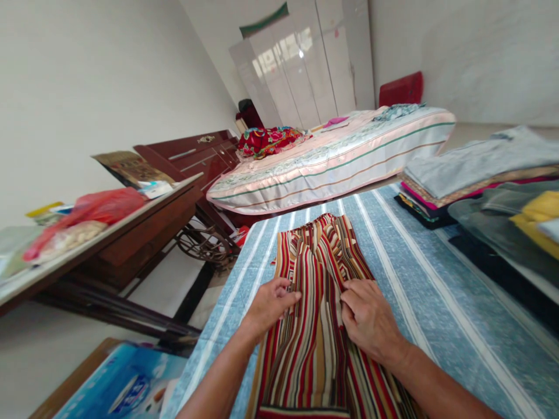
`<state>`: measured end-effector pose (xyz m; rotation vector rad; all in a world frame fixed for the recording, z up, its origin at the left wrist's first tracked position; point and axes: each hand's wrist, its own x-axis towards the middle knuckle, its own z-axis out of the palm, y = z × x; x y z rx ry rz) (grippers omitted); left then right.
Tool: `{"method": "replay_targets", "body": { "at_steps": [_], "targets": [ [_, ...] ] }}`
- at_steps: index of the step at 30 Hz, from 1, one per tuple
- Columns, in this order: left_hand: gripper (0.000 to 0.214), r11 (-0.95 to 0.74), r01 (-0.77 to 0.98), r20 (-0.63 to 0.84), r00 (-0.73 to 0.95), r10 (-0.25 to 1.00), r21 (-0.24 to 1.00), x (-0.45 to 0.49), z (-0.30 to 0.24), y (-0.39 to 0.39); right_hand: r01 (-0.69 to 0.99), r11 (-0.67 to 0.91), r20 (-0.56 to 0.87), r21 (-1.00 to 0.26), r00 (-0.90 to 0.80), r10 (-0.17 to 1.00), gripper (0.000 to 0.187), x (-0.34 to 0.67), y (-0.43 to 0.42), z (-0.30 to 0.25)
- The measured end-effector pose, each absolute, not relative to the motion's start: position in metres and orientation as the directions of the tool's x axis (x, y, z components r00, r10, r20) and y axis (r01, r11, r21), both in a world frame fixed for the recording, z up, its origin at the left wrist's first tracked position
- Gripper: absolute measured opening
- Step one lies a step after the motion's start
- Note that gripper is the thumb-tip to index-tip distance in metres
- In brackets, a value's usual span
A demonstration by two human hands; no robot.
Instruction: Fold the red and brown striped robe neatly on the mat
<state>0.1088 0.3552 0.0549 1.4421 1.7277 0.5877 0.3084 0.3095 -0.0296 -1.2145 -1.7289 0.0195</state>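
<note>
Red, tan, cream and black striped trousers [312, 291] lie lengthwise on the bed, their gathered waistband at the far end. At their left edge is my left hand [273, 302], its thumb and bent forefinger apart and touching the cloth. My right hand [369, 317] is closed on the trousers near the middle, with a fold of fabric pinched between thumb and fingers. Some of its fingertips are hidden. Beneath the trousers spreads a blue sheet with white stripes [393, 262].
To the right sit a stack of folded clothes [476, 169] and a dark heap with a yellow garment [539, 212]. A wooden table [144, 233] bearing a red plastic bag [102, 206] stands left, above a blue package [140, 384]. Another bed [332, 166] lies beyond.
</note>
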Motion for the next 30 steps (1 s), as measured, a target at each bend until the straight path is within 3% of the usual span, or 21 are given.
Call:
{"method": "replay_targets", "body": {
  "at_steps": [3,5,9,13,16,18,21,24,27,30],
  "targets": [
    [0.039,0.186,0.674,-0.211,-0.046,0.976,0.715,0.099,0.061,0.320,0.720,0.474,0.668,-0.507,-0.019,0.744,0.019,0.309,0.310,-0.032],
    [0.031,0.149,0.793,-0.203,-0.033,0.979,0.591,0.092,0.064,0.298,0.732,0.456,0.652,-0.506,-0.022,0.758,0.019,0.309,0.309,-0.032],
    [0.025,0.152,0.928,-0.325,-0.035,0.945,0.341,0.080,0.062,0.264,0.760,0.424,0.628,-0.493,-0.027,0.778,0.018,0.308,0.308,-0.033],
    [0.021,0.227,0.919,-0.401,-0.084,0.912,0.323,0.073,0.054,0.250,0.757,0.433,0.635,-0.489,-0.032,0.772,0.019,0.309,0.309,-0.037],
    [0.021,0.243,0.895,-0.376,-0.093,0.922,0.374,0.075,0.056,0.247,0.741,0.456,0.662,-0.492,-0.021,0.749,0.026,0.311,0.311,-0.038],
    [0.022,0.200,0.859,-0.299,-0.058,0.953,0.471,0.079,0.062,0.246,0.719,0.495,0.700,-0.488,-0.017,0.714,0.030,0.313,0.310,-0.032],
    [0.027,0.176,0.730,-0.205,-0.051,0.978,0.660,0.087,0.073,0.244,0.650,0.591,0.733,-0.478,-0.075,0.676,0.019,0.311,0.300,-0.010],
    [0.035,0.262,0.545,-0.242,-0.110,0.964,0.797,0.096,0.085,0.244,0.562,0.651,0.668,-0.510,-0.218,0.711,0.012,0.299,0.275,0.023],
    [0.038,0.262,0.392,-0.230,-0.127,0.965,0.882,0.110,0.100,0.248,0.539,0.609,0.558,-0.582,-0.280,0.781,0.041,0.280,0.245,0.047],
    [0.032,0.192,0.279,-0.171,-0.099,0.980,0.941,0.133,0.116,0.259,0.594,0.527,0.517,-0.608,-0.208,0.831,0.067,0.264,0.228,0.054]
  ]
}}
